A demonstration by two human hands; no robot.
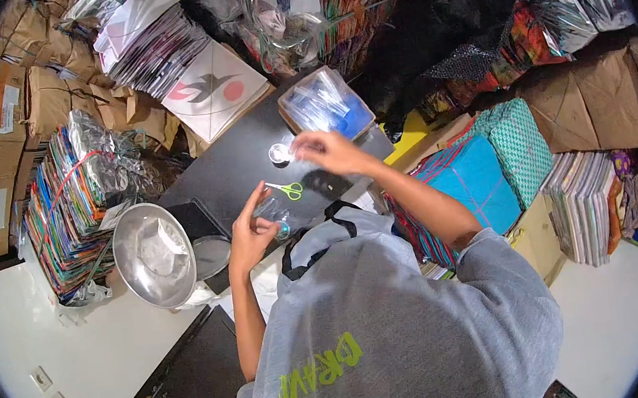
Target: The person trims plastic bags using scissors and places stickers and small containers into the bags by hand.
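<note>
My left hand (251, 237) is raised over the dark table (211, 167), its thumb and forefinger apart in a curve. Small green-handled scissors (285, 190) lie just beyond its fingertips. Clear plastic (277, 209) and a small turquoise round item (282, 229) are beside the thumb; whether the hand touches them I cannot tell. My right hand (324, 154) is further forward, fingers bent and drawn together. A small white ring-shaped item (279, 153) sits at its fingertips; what the fingers pinch is too small to make out.
A box of clear plastic packets (328, 105) stands behind my right hand. A black computer mouse (327, 184) lies nearby. Left are a metal bowl (155, 255) and stacked packets (74, 201). Printed sheets (214, 89) pile up behind. Blue folded cloth (462, 195) flanks my right arm.
</note>
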